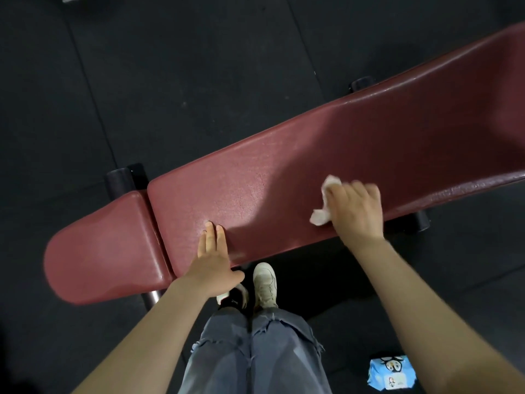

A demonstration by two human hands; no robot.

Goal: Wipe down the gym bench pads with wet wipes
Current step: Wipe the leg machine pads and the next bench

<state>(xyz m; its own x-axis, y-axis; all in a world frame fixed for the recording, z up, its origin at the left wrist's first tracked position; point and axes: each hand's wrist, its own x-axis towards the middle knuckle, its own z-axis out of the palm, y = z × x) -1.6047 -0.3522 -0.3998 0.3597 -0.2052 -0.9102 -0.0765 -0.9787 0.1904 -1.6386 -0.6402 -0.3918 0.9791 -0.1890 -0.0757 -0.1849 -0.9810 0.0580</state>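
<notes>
A dark red gym bench runs from lower left to upper right. Its long back pad (312, 155) fills the middle of the view, and a short seat pad (108, 248) lies at the left end. My right hand (355, 211) presses a crumpled white wet wipe (322, 206) onto the near part of the long pad, with its fingers curled over the wipe. My left hand (213, 263) rests flat on the long pad near its front edge, fingers straight and holding nothing.
A blue pack of wet wipes (392, 372) lies on the black rubber floor at the lower right. My legs and a white shoe (265, 282) stand right against the bench's front edge. Black bench feet (122, 180) stick out behind and in front.
</notes>
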